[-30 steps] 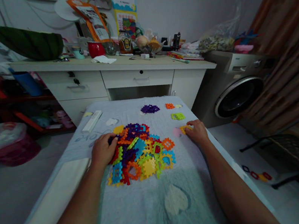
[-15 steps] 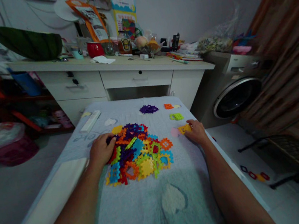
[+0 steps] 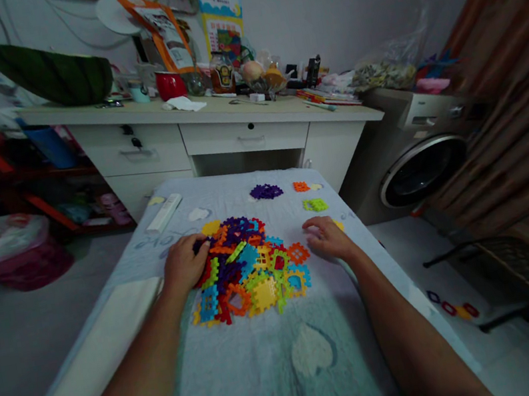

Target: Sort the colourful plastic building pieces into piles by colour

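A heap of interlocking plastic building pieces (image 3: 263,293) in many colours lies on the cloth-covered table. At the heap's left edge, my left hand (image 3: 185,263) has its thumb and fingers closed about a dark purple piece (image 3: 200,244). My right hand (image 3: 328,239) is over the cloth just right of the heap, fingers apart with nothing visible in them. Partly hidden behind it lies a yellow piece (image 3: 339,225). Farther back are a green piece (image 3: 315,205), an orange piece (image 3: 301,186) and a small purple pile (image 3: 266,191), each apart from the heap.
A white remote-like bar (image 3: 164,213) lies at the table's back left. Beyond stands a white desk (image 3: 234,137) bearing a cut watermelon (image 3: 51,75), a red pot (image 3: 170,85) and jars. To the right are a washing machine (image 3: 414,153) and a woven stool (image 3: 525,269).
My right hand has let go of the yellow piece and moved left toward the heap, its fingers now apart. My left hand stays at the heap's left edge.
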`<state>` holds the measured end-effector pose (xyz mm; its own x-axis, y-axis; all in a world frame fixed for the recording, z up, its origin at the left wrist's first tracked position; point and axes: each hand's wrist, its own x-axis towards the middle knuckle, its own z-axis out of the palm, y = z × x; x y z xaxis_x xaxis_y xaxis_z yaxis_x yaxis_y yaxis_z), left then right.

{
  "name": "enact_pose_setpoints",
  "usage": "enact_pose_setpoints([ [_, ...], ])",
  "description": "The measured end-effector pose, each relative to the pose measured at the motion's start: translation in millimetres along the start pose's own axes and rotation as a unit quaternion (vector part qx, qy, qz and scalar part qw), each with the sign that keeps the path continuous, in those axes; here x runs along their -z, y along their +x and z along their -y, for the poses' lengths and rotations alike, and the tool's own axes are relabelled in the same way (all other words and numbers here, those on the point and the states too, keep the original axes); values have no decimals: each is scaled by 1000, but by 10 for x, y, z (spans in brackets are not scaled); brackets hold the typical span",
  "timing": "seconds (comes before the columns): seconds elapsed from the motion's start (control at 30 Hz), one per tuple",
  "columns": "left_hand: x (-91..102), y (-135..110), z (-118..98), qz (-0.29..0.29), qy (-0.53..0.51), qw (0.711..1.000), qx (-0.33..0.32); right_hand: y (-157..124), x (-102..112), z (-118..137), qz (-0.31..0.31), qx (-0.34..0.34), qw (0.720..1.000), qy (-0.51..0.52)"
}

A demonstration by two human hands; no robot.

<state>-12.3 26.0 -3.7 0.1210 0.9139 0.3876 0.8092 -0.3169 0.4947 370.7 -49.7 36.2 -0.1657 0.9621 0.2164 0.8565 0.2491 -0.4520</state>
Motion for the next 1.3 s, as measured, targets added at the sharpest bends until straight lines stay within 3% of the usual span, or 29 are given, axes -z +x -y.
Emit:
enact_pose_setpoints([
  [0.1,0,-6,3,3,6,1000,-1,-8,-92,204,82,69,994,2],
  [0.23,9,-3,-1,8,10,1000,-1,-22,-127,324,111,82,990,-32],
  [0.33,9,1,0,9,9,1000,-2,-19,-85,326,98,52,994,-20],
  [0.47,-6,6,14,6,15,1000,-5,-9,-29,253,64,-29,994,82],
  [0.57,-16,9,23,4,13,1000,-9,12,-27,188,-23,-67,993,97],
  [0.67,-16,8,23,4,6,1000,-10,26,-51,168,-98,-62,993,24],
  [0.87,-10,4,16,5,5,1000,-5,-36,-33,200,36,-20,997,-64],
  [1.03,-4,4,12,12,6,1000,0,-51,7,166,84,-21,990,-112],
  [1.17,7,1,6,16,4,1000,1,29,51,147,70,-28,992,-105],
  [1.3,13,0,-4,19,5,1000,0,321,211,23,14,-23,997,-67],
])
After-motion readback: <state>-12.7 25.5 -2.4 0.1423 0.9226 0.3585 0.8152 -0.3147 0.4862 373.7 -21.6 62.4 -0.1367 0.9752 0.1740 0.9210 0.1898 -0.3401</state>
